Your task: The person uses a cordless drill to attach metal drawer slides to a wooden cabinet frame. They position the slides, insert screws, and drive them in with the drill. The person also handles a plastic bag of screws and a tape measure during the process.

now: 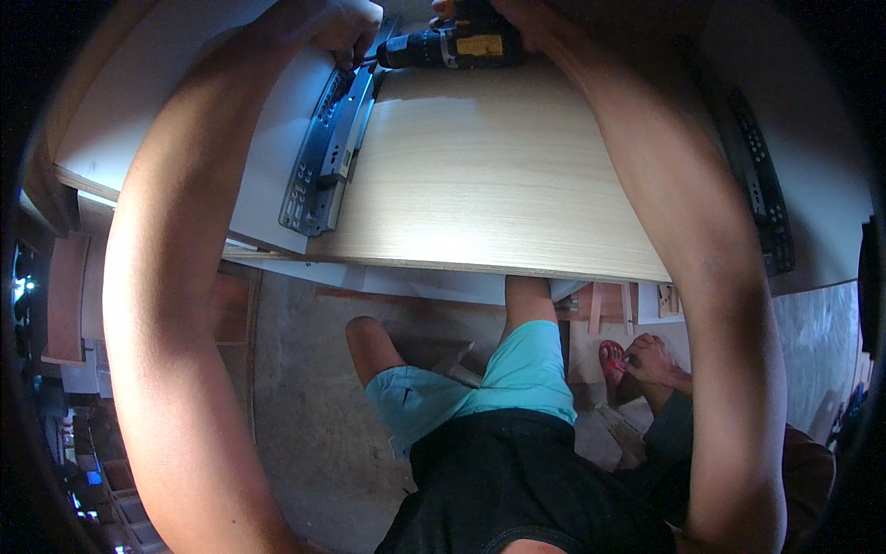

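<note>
My right hand [522, 17], partly cut off by the top edge, grips a black and yellow cordless drill [454, 48]. The drill lies nearly level, its bit pointing left at the cabinet's left side wall. Around the bit's tip my left hand [354, 30] is closed, fingers pinched together; whatever they hold is hidden. Just below that hand, a metal drawer slide [325, 157] runs along the white left wall. A pale wood-grain panel [489, 175] spreads between the walls, beneath the drill.
A second drawer slide [762, 185] is on the right wall. The panel's front edge [480, 265] crosses above my legs. Another person's hand [653, 360] and red-sandalled foot [611, 360] are low at the right. Wooden boards [66, 295] stand at the left.
</note>
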The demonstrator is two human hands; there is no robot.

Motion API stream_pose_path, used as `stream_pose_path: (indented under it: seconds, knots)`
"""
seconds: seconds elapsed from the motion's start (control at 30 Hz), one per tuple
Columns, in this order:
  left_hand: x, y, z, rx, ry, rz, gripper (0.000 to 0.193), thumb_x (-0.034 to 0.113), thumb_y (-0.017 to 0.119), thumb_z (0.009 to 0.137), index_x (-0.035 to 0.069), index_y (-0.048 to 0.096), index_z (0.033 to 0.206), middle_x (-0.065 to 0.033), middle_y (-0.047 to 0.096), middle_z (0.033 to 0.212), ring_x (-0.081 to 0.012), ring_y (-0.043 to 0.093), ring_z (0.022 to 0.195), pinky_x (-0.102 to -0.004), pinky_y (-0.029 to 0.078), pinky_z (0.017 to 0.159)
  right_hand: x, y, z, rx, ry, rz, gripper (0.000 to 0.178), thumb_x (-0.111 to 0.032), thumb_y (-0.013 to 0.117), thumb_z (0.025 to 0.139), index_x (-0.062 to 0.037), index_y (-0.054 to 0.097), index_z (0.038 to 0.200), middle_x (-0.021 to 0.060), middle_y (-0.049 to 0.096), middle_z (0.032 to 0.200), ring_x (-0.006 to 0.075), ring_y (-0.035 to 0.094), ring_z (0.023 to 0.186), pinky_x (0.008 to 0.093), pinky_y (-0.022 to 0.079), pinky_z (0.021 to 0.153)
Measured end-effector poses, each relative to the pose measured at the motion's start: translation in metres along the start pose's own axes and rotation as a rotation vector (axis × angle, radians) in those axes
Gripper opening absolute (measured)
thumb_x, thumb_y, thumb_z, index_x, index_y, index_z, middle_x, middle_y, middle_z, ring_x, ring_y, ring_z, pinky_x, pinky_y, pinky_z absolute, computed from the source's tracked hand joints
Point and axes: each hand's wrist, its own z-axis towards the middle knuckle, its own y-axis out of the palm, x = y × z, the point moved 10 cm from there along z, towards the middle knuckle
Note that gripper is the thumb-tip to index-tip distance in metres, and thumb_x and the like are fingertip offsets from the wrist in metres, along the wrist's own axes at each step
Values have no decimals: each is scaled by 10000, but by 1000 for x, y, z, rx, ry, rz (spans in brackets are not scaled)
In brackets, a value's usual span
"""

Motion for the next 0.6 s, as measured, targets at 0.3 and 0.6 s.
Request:
stream_pose_path:
  seconds: [0.3, 0.6]
  knots:
    - [-55, 52, 23, -34, -135, -627, 212, 133, 667, 875, -27, 750, 985, -181, 717, 890, -304, 675, 791, -486, 540, 684, 9, 14, 7, -26, -11, 19, 279, -268, 760, 754, -66, 740, 946, 89, 754, 883, 213, 741, 795, 358, 595, 775]
    - [10, -6, -13, -29, 62, 152, 236, 261, 741, 859, 44, 781, 940, -138, 734, 831, -273, 671, 740, -471, 527, 670, -6, 8, -5, 14, -4, 7, 222, -244, 784, 741, -85, 727, 885, 84, 746, 835, 213, 747, 786, 366, 600, 742]
